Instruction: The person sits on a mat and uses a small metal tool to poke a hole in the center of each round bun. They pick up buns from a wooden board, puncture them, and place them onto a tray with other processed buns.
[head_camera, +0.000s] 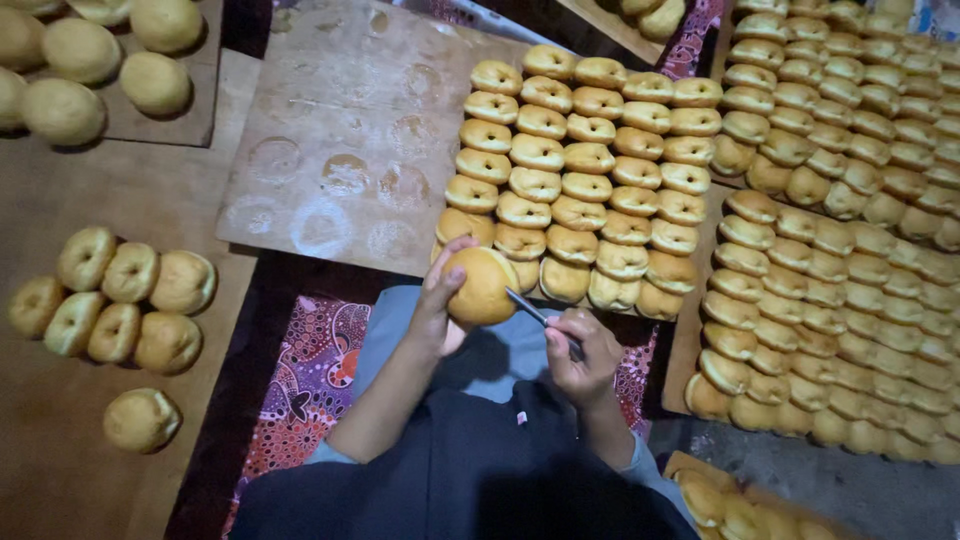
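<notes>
Wooden boards (340, 150) crowded with rows of golden buns (590, 170) surrounded a seated person. Left hand (440, 300) cupped one round bun (482, 286) just below those rows; right hand (580, 350) gripped a thin knife (530, 310) touching its side. It looked light, soft, easily squashed, best cradled underneath.

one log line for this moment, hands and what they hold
left hand: holds round bun | right hand: holds thin tool, tip at bun | ahead: board beside rows of buns

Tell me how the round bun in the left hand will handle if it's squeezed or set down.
The bun looks soft and light: the left hand holds it up by fingertips alone. Squeezing would probably dent it. Its domed shape might rock, though buns stacked on the wooden board sit steady.
</notes>
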